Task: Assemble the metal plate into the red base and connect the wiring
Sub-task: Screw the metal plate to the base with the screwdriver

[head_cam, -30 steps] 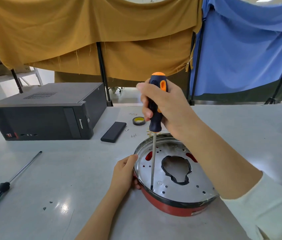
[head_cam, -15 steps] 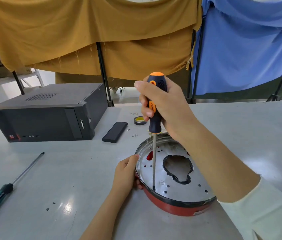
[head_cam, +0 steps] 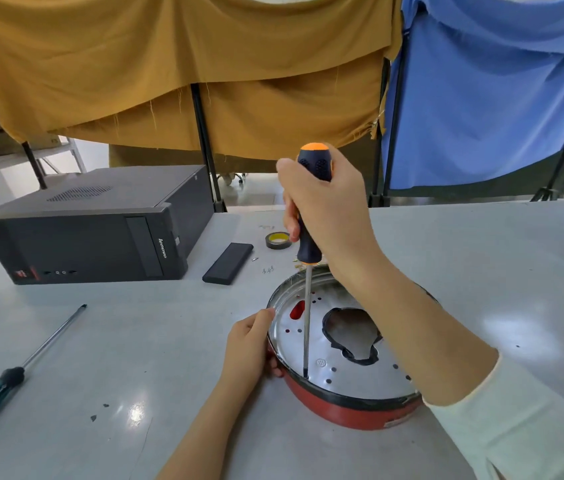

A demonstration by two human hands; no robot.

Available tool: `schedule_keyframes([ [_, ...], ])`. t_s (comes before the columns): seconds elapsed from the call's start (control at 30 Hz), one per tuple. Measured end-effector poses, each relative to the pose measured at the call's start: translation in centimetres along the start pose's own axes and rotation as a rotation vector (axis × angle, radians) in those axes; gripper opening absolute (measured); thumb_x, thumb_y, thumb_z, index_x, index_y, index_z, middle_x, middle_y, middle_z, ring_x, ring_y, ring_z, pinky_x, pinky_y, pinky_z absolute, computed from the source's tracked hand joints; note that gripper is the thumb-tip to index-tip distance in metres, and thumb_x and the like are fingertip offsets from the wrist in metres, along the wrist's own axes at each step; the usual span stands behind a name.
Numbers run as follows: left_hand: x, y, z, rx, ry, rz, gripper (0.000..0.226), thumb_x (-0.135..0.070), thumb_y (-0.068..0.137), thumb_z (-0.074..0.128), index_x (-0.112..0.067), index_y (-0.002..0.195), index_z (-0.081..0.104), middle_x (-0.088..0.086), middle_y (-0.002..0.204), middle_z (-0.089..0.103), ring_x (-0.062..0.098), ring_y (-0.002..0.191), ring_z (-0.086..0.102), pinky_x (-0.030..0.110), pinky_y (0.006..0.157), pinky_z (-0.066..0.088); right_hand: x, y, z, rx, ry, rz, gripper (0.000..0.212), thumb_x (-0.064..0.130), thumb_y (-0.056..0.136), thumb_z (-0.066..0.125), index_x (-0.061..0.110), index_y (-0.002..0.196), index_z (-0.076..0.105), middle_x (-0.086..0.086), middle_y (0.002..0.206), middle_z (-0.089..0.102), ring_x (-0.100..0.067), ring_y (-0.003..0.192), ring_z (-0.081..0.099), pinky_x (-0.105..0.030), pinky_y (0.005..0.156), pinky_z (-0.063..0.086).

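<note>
The round red base (head_cam: 349, 412) lies on the table near me, with the shiny metal plate (head_cam: 349, 372) set inside it. The plate has several small holes and a large black-edged cutout in the middle. My right hand (head_cam: 325, 206) grips the black and orange handle of a screwdriver (head_cam: 306, 323) that stands upright, its tip down at the plate's near-left edge. My left hand (head_cam: 251, 344) holds the left rim of the base, thumb on top. No wiring shows.
A black computer case (head_cam: 93, 233) lies at the back left. A black flat box (head_cam: 227, 263), a tape roll (head_cam: 277, 240) and loose screws (head_cam: 268, 270) lie behind the base. A green-handled screwdriver (head_cam: 13, 372) lies at the left. Cloth-draped stands rise behind the table.
My right hand has shifted its grip round the screwdriver handle, which stays upright on the same spot. My left hand and the base stay put.
</note>
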State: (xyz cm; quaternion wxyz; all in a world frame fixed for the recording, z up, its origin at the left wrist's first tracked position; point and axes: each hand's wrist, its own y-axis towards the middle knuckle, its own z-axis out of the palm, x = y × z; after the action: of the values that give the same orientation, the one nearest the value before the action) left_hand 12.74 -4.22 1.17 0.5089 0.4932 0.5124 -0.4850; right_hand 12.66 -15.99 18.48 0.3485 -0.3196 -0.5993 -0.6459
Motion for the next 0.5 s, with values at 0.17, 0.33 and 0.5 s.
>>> schedule_keyframes([
  [0.17,0.4,0.4,0.0,-0.003,-0.003,-0.001,0.032,-0.036,0.072,0.053,-0.01,0.055,0.046,0.016,0.048,0.044,0.025,0.041,0.044,0.032,0.042,0.044,1.0,1.3,-1.4,0.643,0.341,0.264,0.008,0.022,0.087,0.055,0.016,0.087,0.06,0.0,0.092,0.068,-0.019,0.075,0.068,-0.028,0.058,0.052],
  [0.33,0.5,0.4,0.0,-0.01,-0.017,0.008,0.034,-0.034,0.073,0.052,-0.006,0.057,0.044,0.016,0.048,0.042,0.024,0.041,0.042,0.032,0.041,0.042,0.4,0.4,-1.0,0.468,0.395,0.267,0.021,0.01,0.089,0.051,0.017,0.072,0.042,0.002,0.057,0.044,-0.009,0.036,0.034,-0.018,0.04,0.031],
  [0.5,0.7,0.3,0.0,-0.009,-0.017,0.025,0.038,-0.024,0.085,0.049,0.001,0.058,0.036,0.016,0.049,0.041,0.023,0.042,0.041,0.03,0.041,0.041,-0.4,-0.9,-0.2,-0.139,-0.051,-0.031,0.022,0.012,0.085,0.06,0.022,0.073,0.044,0.01,0.052,0.042,-0.012,0.043,0.041,-0.021,0.042,0.038],
])
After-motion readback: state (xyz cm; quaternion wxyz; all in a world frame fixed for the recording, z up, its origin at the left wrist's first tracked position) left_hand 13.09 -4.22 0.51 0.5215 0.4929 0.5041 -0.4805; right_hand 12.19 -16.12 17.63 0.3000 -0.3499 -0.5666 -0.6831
